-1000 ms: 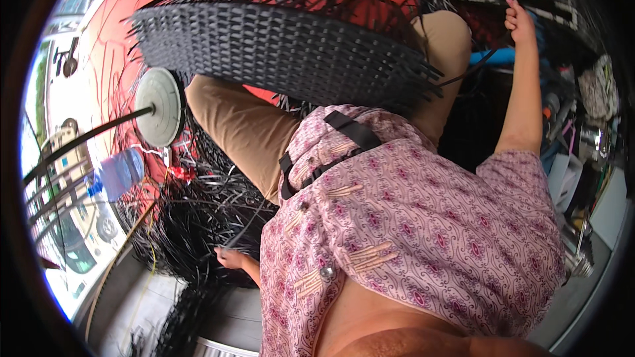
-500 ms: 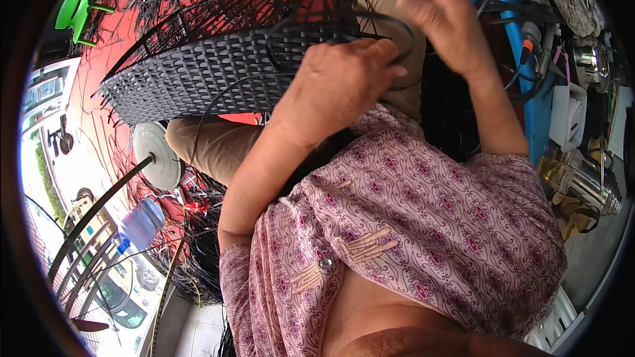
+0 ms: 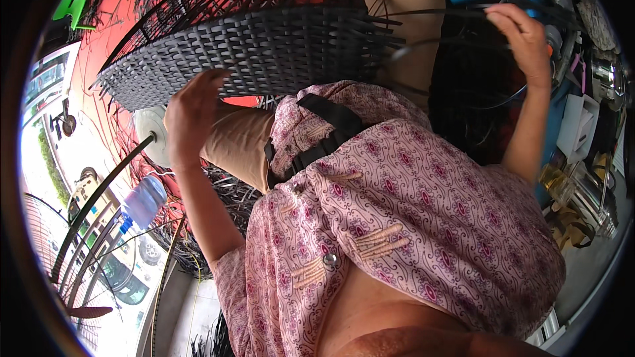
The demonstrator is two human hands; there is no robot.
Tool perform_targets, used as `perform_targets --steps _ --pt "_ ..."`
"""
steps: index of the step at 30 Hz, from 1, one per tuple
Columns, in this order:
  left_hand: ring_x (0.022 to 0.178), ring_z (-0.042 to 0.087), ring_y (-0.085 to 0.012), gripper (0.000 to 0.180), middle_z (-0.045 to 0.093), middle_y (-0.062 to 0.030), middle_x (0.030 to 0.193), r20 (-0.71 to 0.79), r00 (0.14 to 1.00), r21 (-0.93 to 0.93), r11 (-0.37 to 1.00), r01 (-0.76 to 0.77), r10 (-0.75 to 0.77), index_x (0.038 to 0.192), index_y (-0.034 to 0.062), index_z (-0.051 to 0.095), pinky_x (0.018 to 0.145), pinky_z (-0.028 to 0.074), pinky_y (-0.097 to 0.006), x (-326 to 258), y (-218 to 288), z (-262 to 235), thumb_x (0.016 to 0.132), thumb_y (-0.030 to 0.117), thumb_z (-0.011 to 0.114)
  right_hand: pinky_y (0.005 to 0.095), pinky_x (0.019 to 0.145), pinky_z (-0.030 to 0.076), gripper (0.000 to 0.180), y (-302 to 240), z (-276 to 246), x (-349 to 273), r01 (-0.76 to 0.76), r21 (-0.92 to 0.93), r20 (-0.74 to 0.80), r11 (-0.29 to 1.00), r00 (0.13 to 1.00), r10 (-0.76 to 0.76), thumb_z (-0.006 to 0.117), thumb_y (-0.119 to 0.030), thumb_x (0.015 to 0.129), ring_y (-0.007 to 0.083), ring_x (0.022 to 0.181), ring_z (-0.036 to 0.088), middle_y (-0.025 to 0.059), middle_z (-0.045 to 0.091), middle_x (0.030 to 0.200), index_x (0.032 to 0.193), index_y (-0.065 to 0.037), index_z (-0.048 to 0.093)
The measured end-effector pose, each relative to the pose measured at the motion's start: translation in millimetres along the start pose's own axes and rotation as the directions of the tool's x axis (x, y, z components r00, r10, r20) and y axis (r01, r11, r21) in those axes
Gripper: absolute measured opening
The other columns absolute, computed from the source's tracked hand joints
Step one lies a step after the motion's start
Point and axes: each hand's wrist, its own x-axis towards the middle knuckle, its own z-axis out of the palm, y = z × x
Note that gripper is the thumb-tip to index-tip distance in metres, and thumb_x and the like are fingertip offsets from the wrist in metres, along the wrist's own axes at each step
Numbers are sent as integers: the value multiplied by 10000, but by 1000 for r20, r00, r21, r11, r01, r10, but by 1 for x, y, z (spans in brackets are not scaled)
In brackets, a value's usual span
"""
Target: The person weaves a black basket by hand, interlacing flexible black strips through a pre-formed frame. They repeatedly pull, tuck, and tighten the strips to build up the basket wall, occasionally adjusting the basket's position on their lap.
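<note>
left hand [image 3: 188, 116] at woven panel [image 3: 264, 53] edge; right hand [image 3: 522, 36] holds strand [image 3: 430, 12].

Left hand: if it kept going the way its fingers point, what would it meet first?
The left hand points up at the woven panel; it would likely meet the panel's near edge first, though depth is unclear.

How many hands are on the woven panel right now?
1: the left hand rests on the woven panel's near edge. The right hand is off it, pinching a loose black strand.
</note>
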Motion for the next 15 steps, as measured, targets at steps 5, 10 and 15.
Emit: perform_targets --steps 5,10,15 --pt "767 672 -175 292 759 -118 1007 48 958 68 958 278 -282 1176 39 736 723 521 -329 -30 -54 -45 1062 166 499 410 785 533 250 67 -31 -17 -277 -598 -57 752 951 305 699 -330 939 315 904 703 87 743 1008 1048 -114 760" --pt "757 723 -235 181 759 -69 1047 -23 916 107 912 -396 400 1106 83 743 628 551 -354 9 36 17 942 95 664 384 874 542 379 -1 11 3 109 -529 -279 842 914 -294 740 -357 922 297 1014 701 84 737 1123 1211 -114 713" --pt "714 695 -313 147 731 -114 887 75 890 -107 891 -441 449 1032 69 724 596 523 -415 37 112 51 941 180 693 362 913 557 356 -124 98 7 429 285 -119 857 903 -412 767 -182 896 274 1020 713 116 731 1089 1222 -65 686"
